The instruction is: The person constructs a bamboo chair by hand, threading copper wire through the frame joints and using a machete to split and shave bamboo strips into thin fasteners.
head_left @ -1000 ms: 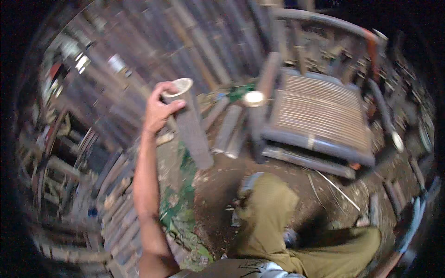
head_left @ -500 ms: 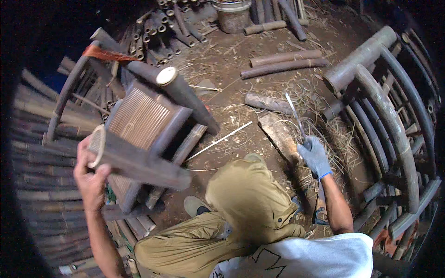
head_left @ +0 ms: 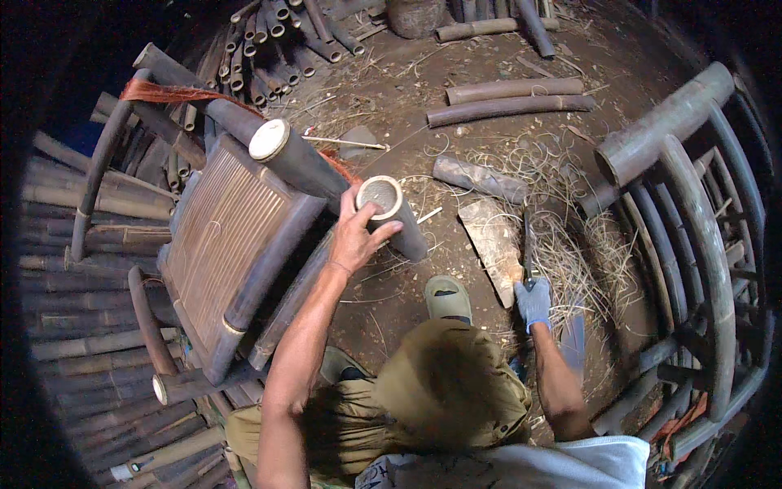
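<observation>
Bare and closed, my left hand (head_left: 358,232) grips the rim of a short, wide bamboo tube (head_left: 410,238), the thumb and a finger at its pale open end. The tube tilts in front of a bamboo chair (head_left: 236,228) with a slatted panel. In a grey glove, my right hand (head_left: 533,303) is wrapped round the handle of a long knife (head_left: 528,248), its blade pointing away from me and seen nearly edge-on. Just left of the blade lies a flat, pale wooden block (head_left: 489,244) on the ground. Beyond it rests a round log (head_left: 481,178).
A second bamboo frame (head_left: 692,204) stands at the right. Thin bamboo shavings (head_left: 590,269) are heaped beside the block. Two cut bamboo poles (head_left: 513,110) lie farther off, with a stack of bamboo (head_left: 261,49) and a bucket (head_left: 415,16) behind. Orange strapping (head_left: 167,91) wraps the chair.
My left hand has carried the bamboo tube rightward from over the chair and turned its open end upward. My right hand has lowered the knife toward me, beside the block.
</observation>
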